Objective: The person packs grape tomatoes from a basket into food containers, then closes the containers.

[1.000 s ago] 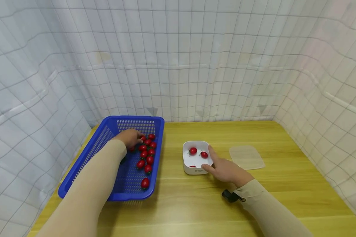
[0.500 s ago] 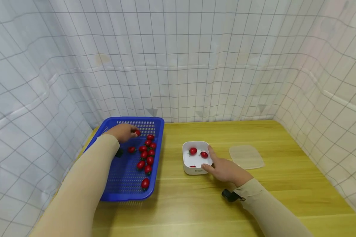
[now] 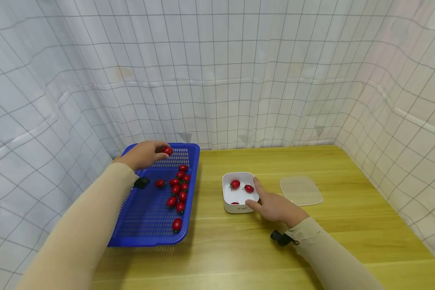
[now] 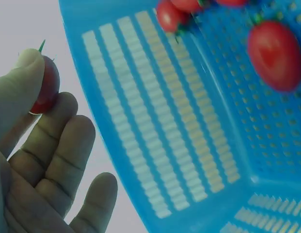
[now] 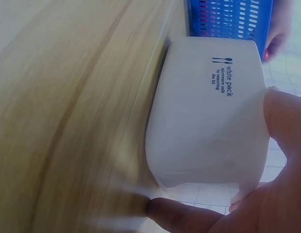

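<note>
My left hand (image 3: 143, 155) pinches a red cherry tomato (image 3: 168, 151) between thumb and fingers, raised over the back of the blue plastic basket (image 3: 145, 217). The left wrist view shows that tomato (image 4: 50, 82) with its green stem up, just outside the basket wall; the other fingers are spread. Several more cherry tomatoes (image 3: 175, 189) lie along the basket's right side. A small white square food container (image 3: 232, 208) stands on the table with 3 tomatoes visible inside. My right hand (image 3: 279, 210) holds its near right corner, thumb (image 5: 281, 116) at the rim.
A translucent square lid (image 3: 301, 191) lies flat on the wooden table (image 3: 217, 253), right of the container. White grid-patterned sheeting (image 3: 217, 80) walls in the back and both sides. A black wrist camera (image 3: 280, 238) sits under the right sleeve.
My left hand has picked up a tomato from the pile and lifted it up and back, toward the basket's far rim. My right hand and the container have stayed in place.
</note>
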`<state>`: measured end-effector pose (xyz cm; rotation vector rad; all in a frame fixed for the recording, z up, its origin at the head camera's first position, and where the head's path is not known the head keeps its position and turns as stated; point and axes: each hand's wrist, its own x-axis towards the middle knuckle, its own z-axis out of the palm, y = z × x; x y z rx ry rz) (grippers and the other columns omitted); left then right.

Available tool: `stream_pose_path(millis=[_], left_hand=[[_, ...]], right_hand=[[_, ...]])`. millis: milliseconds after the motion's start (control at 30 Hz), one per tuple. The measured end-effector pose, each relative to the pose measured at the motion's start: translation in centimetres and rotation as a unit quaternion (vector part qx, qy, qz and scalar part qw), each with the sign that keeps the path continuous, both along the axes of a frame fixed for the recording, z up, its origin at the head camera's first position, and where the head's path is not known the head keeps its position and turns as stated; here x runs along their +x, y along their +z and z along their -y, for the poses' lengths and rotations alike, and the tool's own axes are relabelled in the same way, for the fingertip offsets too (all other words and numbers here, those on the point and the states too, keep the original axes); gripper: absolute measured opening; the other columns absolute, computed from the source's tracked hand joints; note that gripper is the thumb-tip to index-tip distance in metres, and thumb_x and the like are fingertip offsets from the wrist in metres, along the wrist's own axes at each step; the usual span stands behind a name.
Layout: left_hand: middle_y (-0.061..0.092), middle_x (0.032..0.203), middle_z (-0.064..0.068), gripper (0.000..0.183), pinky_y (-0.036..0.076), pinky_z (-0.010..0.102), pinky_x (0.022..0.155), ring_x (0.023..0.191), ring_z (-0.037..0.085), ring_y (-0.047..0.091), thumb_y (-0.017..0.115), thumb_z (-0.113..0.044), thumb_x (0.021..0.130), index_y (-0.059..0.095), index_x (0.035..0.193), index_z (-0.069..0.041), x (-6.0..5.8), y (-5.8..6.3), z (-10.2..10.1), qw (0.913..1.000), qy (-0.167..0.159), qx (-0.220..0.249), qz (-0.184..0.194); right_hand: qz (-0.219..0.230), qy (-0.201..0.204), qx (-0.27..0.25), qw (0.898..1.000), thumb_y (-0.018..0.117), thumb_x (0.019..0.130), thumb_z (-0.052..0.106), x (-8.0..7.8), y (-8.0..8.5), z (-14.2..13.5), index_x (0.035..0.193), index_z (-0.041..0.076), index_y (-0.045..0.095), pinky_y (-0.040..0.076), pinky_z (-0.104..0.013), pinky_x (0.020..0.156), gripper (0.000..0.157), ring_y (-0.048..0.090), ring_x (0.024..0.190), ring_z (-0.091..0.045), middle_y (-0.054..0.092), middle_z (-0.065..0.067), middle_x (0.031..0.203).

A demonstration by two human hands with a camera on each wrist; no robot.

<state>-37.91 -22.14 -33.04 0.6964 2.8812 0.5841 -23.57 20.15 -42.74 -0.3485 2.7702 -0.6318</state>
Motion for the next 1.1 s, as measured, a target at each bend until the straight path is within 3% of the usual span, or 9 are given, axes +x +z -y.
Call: stream_pose_path(millis=[233,467,633,867,1100], left_hand=[[0.074,0.123,0.008,0.03,0.052,0.053,0.107,0.12,0.029,0.068,0.066,-0.025,0.106,0.067,0.132,-0.011,1.1,1.1,-3.7,0.9991,-0.04,0.013,0.01],[0.072,0.122,0.006,0.042,0.055,0.048,0.103,0.11,0.023,0.066,0.069,-0.033,0.103,0.063,0.141,-0.016,2.5,1.9,-8.3,0.997,-0.071,-0.031,0.008],[0.071,0.117,0.003,0.04,0.057,0.042,0.097,0.103,0.02,0.066,0.069,-0.036,0.103,0.064,0.138,-0.017,3.8,2.5,-11.1,0.9937,-0.102,-0.046,0.011],[0.074,0.111,-0.002,0.03,0.057,0.037,0.095,0.101,0.015,0.068,0.072,-0.03,0.102,0.068,0.129,-0.018,4.5,2.3,-13.8,0.9881,-0.149,-0.031,0.023],[0.073,0.108,-0.003,0.033,0.058,0.034,0.092,0.097,0.014,0.067,0.072,-0.03,0.102,0.068,0.132,-0.017,5.0,1.8,-15.7,0.9817,-0.184,-0.048,0.011]], right_hand=[[0.002,0.002,-0.002,1.0,0.047,0.107,0.059,0.0,0.3,0.1,0.17,0.009,-0.003,0.053,-0.052,0.104,0.095,0.069,0.112,-0.027,0.068,-0.023,0.137],[-0.003,0.006,0.001,1.0,0.046,0.107,0.061,-0.2,0.3,0.0,0.17,0.009,-0.004,0.053,-0.052,0.106,0.096,0.069,0.113,-0.027,0.068,-0.022,0.136],[-0.002,0.011,-0.001,1.0,0.045,0.106,0.065,-0.1,0.4,0.0,0.169,0.008,-0.004,0.051,-0.053,0.109,0.098,0.068,0.121,-0.032,0.062,-0.026,0.145],[-0.001,0.012,-0.003,1.0,0.047,0.108,0.058,-0.1,0.4,0.1,0.169,0.006,-0.002,0.05,-0.055,0.11,0.094,0.067,0.124,-0.036,0.059,-0.029,0.148],[0.008,0.005,0.001,1.0,0.047,0.107,0.058,0.0,0.3,0.1,0.169,0.008,-0.003,0.052,-0.054,0.109,0.095,0.069,0.119,-0.032,0.061,-0.026,0.145]])
